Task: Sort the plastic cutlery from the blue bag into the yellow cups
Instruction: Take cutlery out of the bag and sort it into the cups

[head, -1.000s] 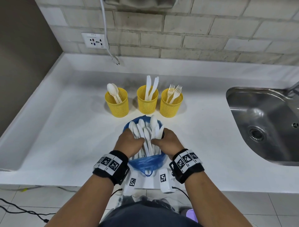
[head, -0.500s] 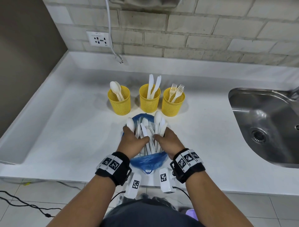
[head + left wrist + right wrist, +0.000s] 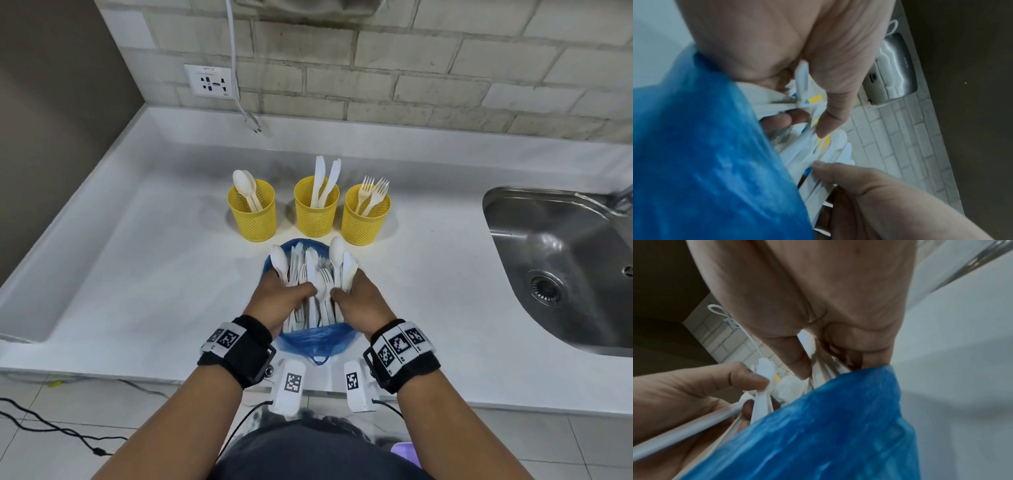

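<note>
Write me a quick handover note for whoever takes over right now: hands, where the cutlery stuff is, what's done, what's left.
Left hand and right hand each grip part of the cutlery bundle inside the blue bag at the counter's front edge.
Left yellow cup has two spoons, middle cup two knives, right cup two forks.
Left: sort the mixed bundle by type.

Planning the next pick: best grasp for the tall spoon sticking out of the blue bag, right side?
Pinch the spoon just below its bowl, coming from above. It stands higher than the other cutlery, so that part is exposed; the handle is buried beside the right hand.
</note>
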### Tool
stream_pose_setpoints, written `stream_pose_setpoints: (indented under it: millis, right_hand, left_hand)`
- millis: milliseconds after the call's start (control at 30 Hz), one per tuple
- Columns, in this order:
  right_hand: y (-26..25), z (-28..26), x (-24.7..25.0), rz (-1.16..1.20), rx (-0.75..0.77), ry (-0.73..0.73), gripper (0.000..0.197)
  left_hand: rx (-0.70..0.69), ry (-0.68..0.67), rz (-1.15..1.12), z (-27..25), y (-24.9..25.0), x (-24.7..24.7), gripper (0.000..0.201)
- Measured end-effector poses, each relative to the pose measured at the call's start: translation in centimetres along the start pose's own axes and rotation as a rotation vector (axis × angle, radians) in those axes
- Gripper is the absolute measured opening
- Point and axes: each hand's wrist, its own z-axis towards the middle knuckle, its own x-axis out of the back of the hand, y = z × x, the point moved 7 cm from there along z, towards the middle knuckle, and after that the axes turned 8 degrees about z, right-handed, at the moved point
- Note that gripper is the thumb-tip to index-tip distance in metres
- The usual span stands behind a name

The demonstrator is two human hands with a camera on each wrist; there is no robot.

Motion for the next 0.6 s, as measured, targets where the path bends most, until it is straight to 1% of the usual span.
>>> stream_pose_setpoints:
  millis: [33, 100, 133, 233, 267, 333, 400, 467, 600]
  right_hand:
    - [0.2, 0.1, 0.0, -0.022, -0.022, -0.006, 0.045]
    - [0.3, 0.2, 0.0, -0.077, -0.042, -0.006, 0.039]
    - [0.3, 0.3, 0.1, -0.101, -0.044, -0.006, 0.036]
    - [0.3, 0.3, -0.1, -0.136, -0.033, -0.005, 0.033]
    - [0.3, 0.3, -0.1, -0.147, -0.031, 0.003, 0.033]
    - [0.3, 0.4, 0.1, -0.175, -0.02, 0.028, 0.033]
    - [0.1, 0.4, 0.3, -0.184, -0.01, 0.04, 0.033]
    - [-0.2, 0.3, 0.7, -0.17, 0.006, 0.066, 0.032]
    - [-0.7, 0.4, 1.6, -0.11, 0.041, 0.145, 0.022]
  left_hand:
    - [0.026, -0.014, 0.007, -0.1, -0.2, -0.1, 0.03]
    - [0.07, -0.024, 0.06, -0.1, -0.6, -0.3, 0.048]
    - [0.084, -0.026, 0.099, 0.0, -0.8, -0.3, 0.046]
    - [0.099, -0.045, 0.176, -0.1, -0.6, -0.5, 0.011]
    - [0.093, -0.056, 0.195, 0.0, -0.6, -0.6, 0.01]
    - [0.073, -0.069, 0.225, 0.0, -0.5, -0.6, 0.014]
    - [0.06, -0.057, 0.256, -0.1, -0.3, -0.5, 0.011]
    - [0.022, -0.036, 0.296, -0.1, 0.0, -0.3, 0.012]
    - [-0.007, -0.018, 0.352, 0.2, 0.2, -0.1, 0.014]
